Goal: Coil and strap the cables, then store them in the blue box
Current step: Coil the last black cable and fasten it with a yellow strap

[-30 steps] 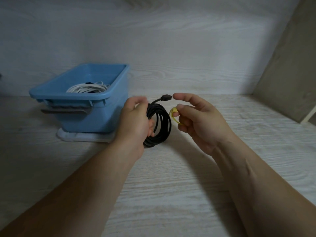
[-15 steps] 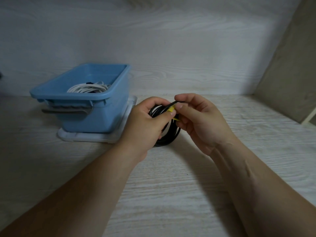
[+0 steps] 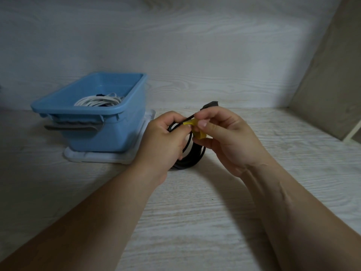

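Now | looped black cable coil (image 3: 195, 155) | left fingers (image 3: 170, 119) grip it | right fingers (image 3: 212, 116) pinch yellow strap (image 3: 201, 135)

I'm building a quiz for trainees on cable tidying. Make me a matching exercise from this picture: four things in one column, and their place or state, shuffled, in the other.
Things:
1 white cable
2 black cable
3 yellow strap
4 blue box

States:
A stands on a white tray
B coiled, gripped by the left hand
C pinched by the right hand
D coiled, lies in the blue box

Pairs: 1-D; 2-B; 3-C; 4-A
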